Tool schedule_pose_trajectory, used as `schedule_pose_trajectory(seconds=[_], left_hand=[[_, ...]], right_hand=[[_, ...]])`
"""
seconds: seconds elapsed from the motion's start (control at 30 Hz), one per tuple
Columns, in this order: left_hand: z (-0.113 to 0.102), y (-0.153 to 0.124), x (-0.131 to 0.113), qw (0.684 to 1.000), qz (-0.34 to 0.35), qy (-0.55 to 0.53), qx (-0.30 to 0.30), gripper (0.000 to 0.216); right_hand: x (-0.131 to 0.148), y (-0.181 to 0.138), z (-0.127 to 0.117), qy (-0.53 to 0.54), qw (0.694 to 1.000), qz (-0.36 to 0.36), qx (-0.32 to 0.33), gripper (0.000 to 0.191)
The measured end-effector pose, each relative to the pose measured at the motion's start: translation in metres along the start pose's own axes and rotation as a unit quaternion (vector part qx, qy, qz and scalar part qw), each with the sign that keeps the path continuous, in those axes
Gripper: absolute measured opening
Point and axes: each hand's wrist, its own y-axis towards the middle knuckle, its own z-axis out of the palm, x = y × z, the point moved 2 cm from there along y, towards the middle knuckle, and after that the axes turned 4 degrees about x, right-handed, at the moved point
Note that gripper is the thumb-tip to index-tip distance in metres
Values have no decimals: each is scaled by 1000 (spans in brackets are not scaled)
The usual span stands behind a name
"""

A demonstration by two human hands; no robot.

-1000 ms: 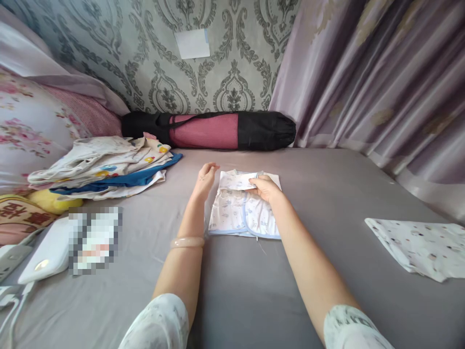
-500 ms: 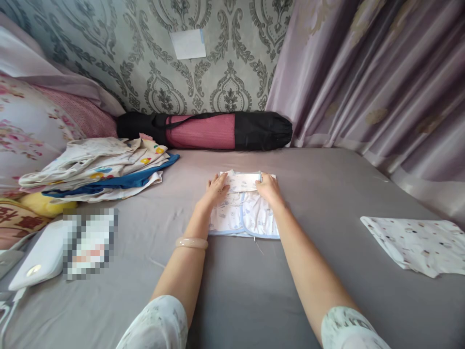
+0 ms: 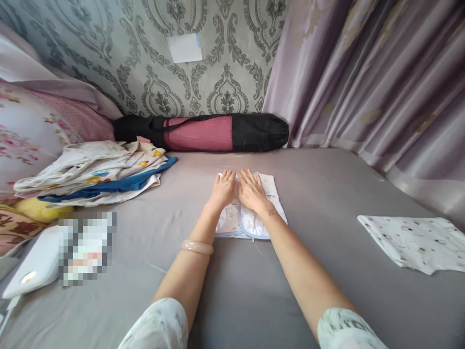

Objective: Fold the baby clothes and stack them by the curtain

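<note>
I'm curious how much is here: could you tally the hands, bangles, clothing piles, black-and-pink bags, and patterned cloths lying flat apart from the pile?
Hands: 2 (left hand, right hand)
Bangle: 1
Clothing pile: 1
Black-and-pink bag: 1
Patterned cloths: 2 (blue-edged garment, spotted cloth)
Total: 7

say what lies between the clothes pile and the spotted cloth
The blue-trimmed garment, under the left hand and right hand, on the grey sheet; the head view shows it.
</note>
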Motion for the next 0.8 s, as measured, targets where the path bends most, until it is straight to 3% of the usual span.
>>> schedule_pose_trajectory(seconds=[0.17, 0.47, 0.57, 0.7, 0.8], left_hand=[[14, -5, 3, 998, -31, 33, 44, 52], [11, -7, 2, 996, -40, 51, 62, 53], [7, -7, 1, 997, -29, 53, 43, 51], [2, -4, -2, 997, -7, 64, -32, 48], [6, -5, -1, 997, -31, 59, -26, 50]], right_hand=[[-2, -2, 14, 8, 999, -6, 40, 55], [-4, 0, 17, 11, 997, 14, 76, 55], [-5, 0, 12, 18, 996, 15, 87, 55], [-10, 0, 4, 10, 997, 54, 56, 56], [-14, -1, 5, 6, 995, 89, 55, 56]])
